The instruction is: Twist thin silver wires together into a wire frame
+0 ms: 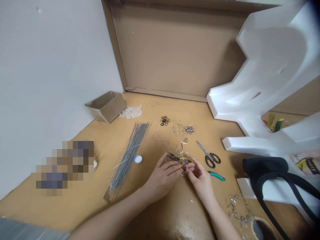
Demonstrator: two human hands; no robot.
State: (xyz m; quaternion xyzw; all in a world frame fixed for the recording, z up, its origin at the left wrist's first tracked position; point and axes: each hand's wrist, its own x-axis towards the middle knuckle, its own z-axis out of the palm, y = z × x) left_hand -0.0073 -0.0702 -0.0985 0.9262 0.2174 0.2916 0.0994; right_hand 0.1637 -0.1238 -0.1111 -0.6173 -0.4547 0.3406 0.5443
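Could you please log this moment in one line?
left hand: at wire loops; right hand: at wire loops; grips: unclear; scissors: right of hands; grey wire bundle: left of hands

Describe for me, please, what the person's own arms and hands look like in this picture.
Each grip is a bare human hand, left hand and right hand, with no glove. The left forearm and right forearm narrow toward the wrists; no sleeve, watch or bracelet shows on either. I see no clear markings.
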